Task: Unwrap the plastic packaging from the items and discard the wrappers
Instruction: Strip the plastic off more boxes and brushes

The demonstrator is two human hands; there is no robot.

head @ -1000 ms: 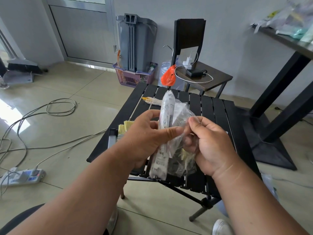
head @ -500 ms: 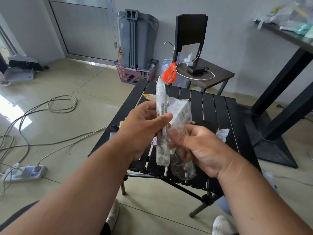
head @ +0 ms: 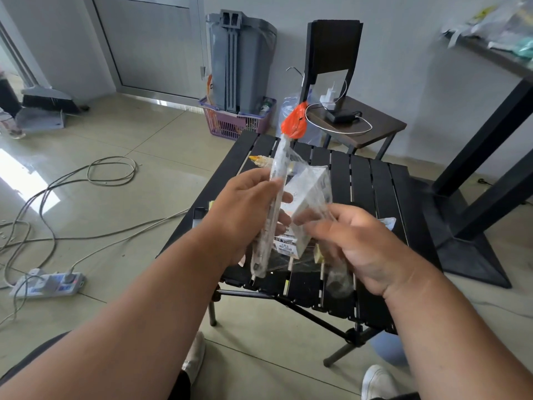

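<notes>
**Packaging held over table, box partly out**

Packaging of clear plastic is held in the air above the black slatted table, between both hands and in front of the person. Largest to smallest, the relevant parts are noted as follows.

The table lies below and beyond the hands; a second wrapped item with a yellow tip rests on its far left edge.

The left hand is curled round a long, narrow wrapped item, whose long axis runs near upright, leaning slightly away at the top.

The right hand is curled on the loose clear film, pinching it at the lower right of the bundle.

A small white box sits between the hands, just right of the long item, still partly sleeved in film. It is nearer the right hand.

The coming move is judged to depend on this layout: film to be drawn down and right, away from the upright axis, while the left hand keeps the contents fixed. Whether the film is already torn cannot be told.
</notes>
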